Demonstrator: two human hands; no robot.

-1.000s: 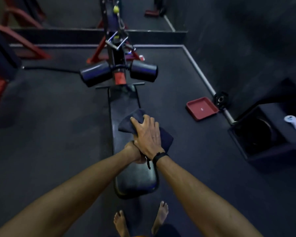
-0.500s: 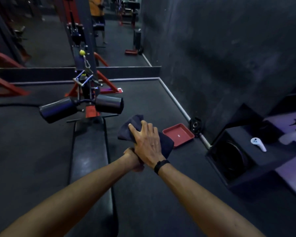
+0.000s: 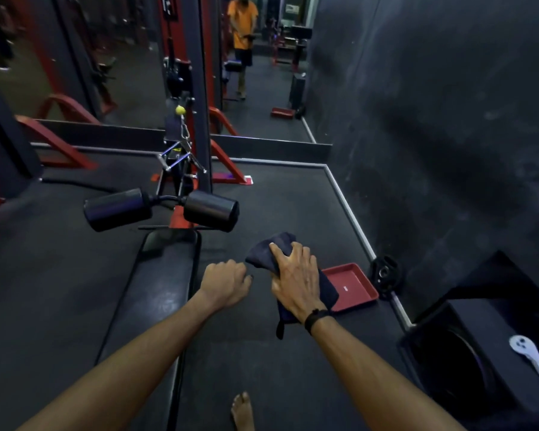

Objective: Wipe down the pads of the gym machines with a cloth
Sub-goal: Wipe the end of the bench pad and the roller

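Hands now parted beside the bench: right hand grasps the cloth, left hand loosely curled, holding nothing; roller pads apparently still await wiping.

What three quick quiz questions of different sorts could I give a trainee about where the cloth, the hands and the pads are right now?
1. True or false: the cloth is pressed flat on the bench pad.
2. Which hand holds the cloth? A) left hand B) right hand C) both
3. Fill in: the two roller pads sit at the bench's ____ end, by the machine's upright.

Key
1. False: the cloth is held off to the right of the bench, above the floor and in front of the red tray.
2. B: the right hand grips it; the left is loosely curled beside it and looks empty.
3. Far.
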